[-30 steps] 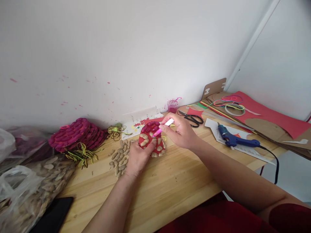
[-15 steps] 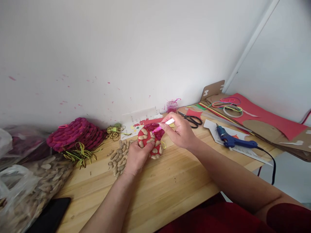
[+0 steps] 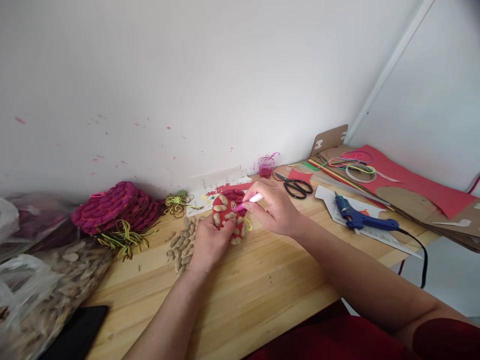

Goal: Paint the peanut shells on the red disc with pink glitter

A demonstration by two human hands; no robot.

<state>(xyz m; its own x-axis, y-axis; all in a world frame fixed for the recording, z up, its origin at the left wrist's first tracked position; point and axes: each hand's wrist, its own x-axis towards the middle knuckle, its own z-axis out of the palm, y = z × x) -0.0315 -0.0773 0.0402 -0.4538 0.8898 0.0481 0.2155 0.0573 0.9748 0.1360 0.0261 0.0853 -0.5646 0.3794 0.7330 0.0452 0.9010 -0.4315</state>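
My left hand (image 3: 213, 239) grips a round red disc (image 3: 222, 216) by its near edge, thumb on top. Peanuts in their shells are stuck all over the disc; those at its far right are magenta, the others plain tan. In my right hand (image 3: 273, 207) is a white-handled paintbrush (image 3: 256, 197), pinched between thumb and fingers. Its magenta tip touches or nearly touches a peanut near the disc's middle. A yellow-green cord loop (image 3: 248, 223) sticks out at the disc's right edge. Loose peanuts (image 3: 182, 245) lie beside my left hand.
Magenta peanut-covered discs (image 3: 112, 207) are stacked at left, near a bag of peanuts (image 3: 71, 280) and a black phone-like slab (image 3: 77, 332). Behind my right hand are a cup of magenta paint (image 3: 266, 167) and scissors (image 3: 296, 187). A blue glue gun (image 3: 362, 217) lies at right.
My right hand has shifted slightly down and left, bringing the brush tip lower on the disc. The left hand keeps its hold on the disc.
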